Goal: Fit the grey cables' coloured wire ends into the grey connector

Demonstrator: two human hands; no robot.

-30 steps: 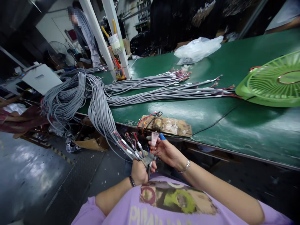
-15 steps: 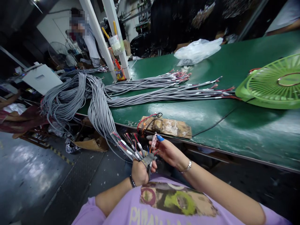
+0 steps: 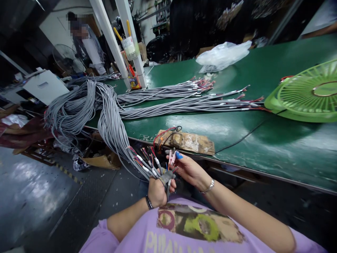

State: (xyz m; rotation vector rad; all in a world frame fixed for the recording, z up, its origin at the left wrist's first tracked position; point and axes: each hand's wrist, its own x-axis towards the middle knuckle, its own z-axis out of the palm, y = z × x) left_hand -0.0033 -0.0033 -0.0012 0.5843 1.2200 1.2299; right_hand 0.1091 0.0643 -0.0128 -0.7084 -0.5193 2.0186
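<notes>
My left hand (image 3: 156, 192) is closed in a fist around the ends of several grey cables (image 3: 123, 146), whose stripped coloured wires fan out above it. My right hand (image 3: 187, 169), with a blue finger cot on one fingertip, pinches a small translucent connector (image 3: 172, 157) right above those wire ends. The grey cables run up from my fist over the edge of the green table (image 3: 276, 140) and join a large bundle (image 3: 79, 105) hanging off its left end.
More grey cables (image 3: 189, 100) with red wire tips lie across the table. A brown taped board with wires (image 3: 185, 140) sits at the near edge. A green fan (image 3: 305, 93) lies at right, a plastic bag (image 3: 222, 54) behind. A person (image 3: 86, 45) stands at back left.
My right hand has turned the connector slightly and drawn it a little closer to the wire ends. The person at the back has shifted left.
</notes>
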